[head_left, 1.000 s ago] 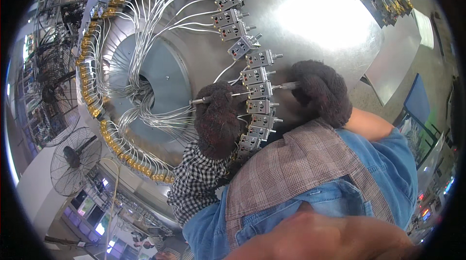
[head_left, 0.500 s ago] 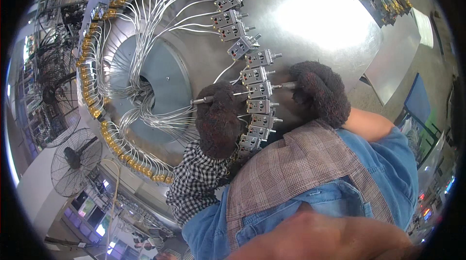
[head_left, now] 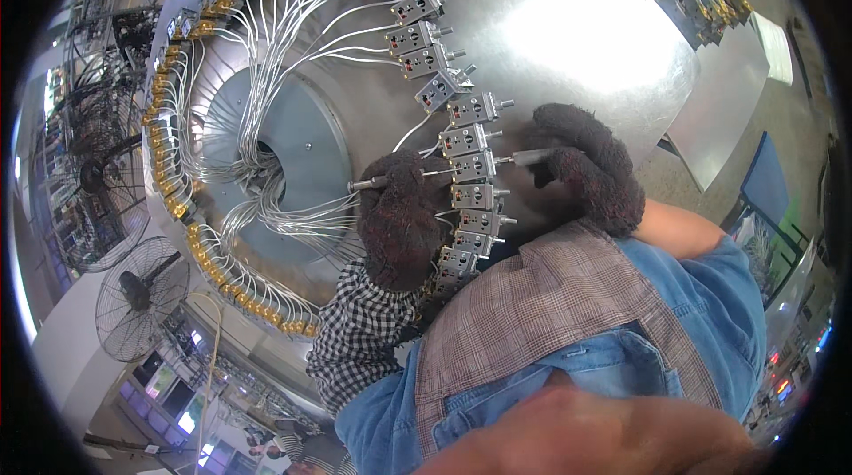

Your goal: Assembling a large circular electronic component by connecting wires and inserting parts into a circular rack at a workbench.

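One gloved left hand (head_left: 398, 222), grip closed around slim driver (head_left: 366, 183), shaft reaching metal block (head_left: 473, 166) at two o'clock. One gloved right hand (head_left: 593, 172), grip around grey tool (head_left: 531, 157), at block's three o'clock. Risk: uneven pressure could slip the driver, scoring the block.

- Sitting in a curved row (head_left: 473, 108) as a holed grey box (head_left: 473, 166)
- Aiming at it as a slim silver screwdriver (head_left: 367, 183)
- Facing the box's stem (head_left: 503, 160) as a grey cylindrical tool (head_left: 532, 157)
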`<state>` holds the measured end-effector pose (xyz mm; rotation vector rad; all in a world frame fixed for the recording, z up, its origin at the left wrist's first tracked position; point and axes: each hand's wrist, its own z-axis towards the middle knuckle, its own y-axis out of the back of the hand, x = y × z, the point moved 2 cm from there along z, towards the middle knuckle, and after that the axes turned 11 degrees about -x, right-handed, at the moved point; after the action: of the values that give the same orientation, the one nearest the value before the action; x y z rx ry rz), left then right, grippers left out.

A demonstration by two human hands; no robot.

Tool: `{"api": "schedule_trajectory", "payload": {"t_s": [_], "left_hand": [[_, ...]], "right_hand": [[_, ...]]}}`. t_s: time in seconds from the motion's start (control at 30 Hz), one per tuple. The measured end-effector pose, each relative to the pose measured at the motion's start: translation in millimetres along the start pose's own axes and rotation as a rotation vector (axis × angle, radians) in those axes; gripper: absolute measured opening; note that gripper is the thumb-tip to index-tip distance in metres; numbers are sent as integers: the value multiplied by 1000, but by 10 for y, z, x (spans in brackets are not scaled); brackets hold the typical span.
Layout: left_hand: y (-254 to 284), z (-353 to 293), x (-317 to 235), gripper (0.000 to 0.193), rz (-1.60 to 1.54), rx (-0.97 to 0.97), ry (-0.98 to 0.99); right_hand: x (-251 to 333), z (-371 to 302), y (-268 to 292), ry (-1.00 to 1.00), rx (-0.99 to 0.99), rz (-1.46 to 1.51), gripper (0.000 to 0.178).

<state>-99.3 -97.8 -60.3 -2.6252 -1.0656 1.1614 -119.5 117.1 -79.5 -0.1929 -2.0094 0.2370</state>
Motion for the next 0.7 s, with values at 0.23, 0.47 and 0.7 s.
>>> {"api": "schedule_trajectory", "payload": {"t_s": [0.23,0.47,0.7], "left_hand": [[-183,-66,-140,23,-97,167,86],[-228,-101,-160,21,-119,217,126],[-241,-98,-172,22,-47,230,47]], "right_hand": [[42,62,-8,1145,39,-849,37],[-3,16,32,135,34,-182,36],[29,32,6,1061,-17,-881,37]]}}
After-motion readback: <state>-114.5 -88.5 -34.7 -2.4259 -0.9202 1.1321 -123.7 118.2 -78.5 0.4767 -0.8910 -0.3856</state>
